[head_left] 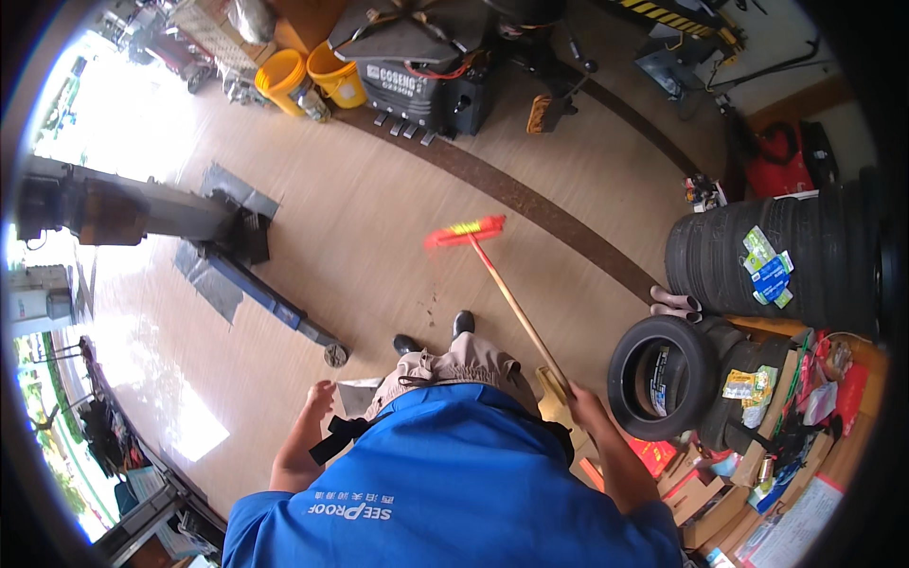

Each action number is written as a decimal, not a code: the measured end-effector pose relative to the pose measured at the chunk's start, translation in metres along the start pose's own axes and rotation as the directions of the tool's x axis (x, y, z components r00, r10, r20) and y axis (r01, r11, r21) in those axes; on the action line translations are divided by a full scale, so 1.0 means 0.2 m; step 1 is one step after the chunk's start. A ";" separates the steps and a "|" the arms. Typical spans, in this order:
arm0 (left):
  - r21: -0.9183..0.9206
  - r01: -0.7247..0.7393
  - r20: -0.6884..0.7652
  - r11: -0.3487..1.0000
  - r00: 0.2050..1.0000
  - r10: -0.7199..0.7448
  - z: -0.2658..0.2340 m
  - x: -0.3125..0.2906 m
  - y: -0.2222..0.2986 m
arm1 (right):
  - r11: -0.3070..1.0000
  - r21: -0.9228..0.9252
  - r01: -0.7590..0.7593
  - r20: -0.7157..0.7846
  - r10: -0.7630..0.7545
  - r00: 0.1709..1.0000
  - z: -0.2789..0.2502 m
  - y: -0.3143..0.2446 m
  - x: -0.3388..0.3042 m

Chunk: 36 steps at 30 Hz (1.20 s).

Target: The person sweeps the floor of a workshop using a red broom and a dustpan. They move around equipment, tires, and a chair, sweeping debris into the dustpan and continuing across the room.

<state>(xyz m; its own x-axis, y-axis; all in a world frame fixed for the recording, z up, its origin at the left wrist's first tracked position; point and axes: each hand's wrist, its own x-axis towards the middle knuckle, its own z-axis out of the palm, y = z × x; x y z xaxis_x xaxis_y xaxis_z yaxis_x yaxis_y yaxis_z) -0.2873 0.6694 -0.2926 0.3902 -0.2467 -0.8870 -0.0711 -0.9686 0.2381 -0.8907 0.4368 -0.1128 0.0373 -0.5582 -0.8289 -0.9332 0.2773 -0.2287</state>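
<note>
My right hand (584, 405) is closed round the upper part of a long wooden broom handle. The broom (511, 301) slants away from me across the floor, and its red head with a yellow patch is smeared by motion. Small dark specks of dirt (432, 301) lie on the floor between the broom head and my dark shoes. Out at my left side, my left hand (320, 396) hangs with its fingers loosely curled, and nothing shows in it. Near it is a flat grey piece (361, 395), partly hidden by my body; its kind I cannot make out.
A lift post (142, 213) with a blue arm (270, 308) reaches in from the left. Two yellow buckets (281, 83) and a dark tyre machine (407, 95) stand at the far side. Stacked tyres (705, 256), a loose tyre (620, 369) and boxes (705, 511) crowd the right.
</note>
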 end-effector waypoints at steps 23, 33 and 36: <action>0.674 -0.738 0.711 -0.039 0.634 0.304 0.23 0.52 1.24 | 0.989 0.119 0.093 -0.164 -0.073 0.984 -0.49 0.25 0.86; 0.268 -0.818 0.169 -0.510 -0.481 0.860 1.13 -1.11 4.09 | 1.000 0.027 0.013 -0.076 -0.011 0.997 -1.03 0.37 0.56; 0.387 -0.539 0.101 -0.748 -0.781 0.616 1.21 -1.64 4.57 | 0.996 -0.016 0.087 -0.116 -0.088 0.989 -1.13 0.39 0.80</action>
<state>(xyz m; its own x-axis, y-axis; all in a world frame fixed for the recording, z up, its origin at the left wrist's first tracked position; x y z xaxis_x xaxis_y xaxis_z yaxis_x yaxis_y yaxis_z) -0.7021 -0.1419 0.1202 -0.4418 -0.4067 0.7996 -0.5125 0.8460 0.1471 -1.0386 0.1920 -0.1482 0.0773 -0.6675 -0.7406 -0.9319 0.2156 -0.2916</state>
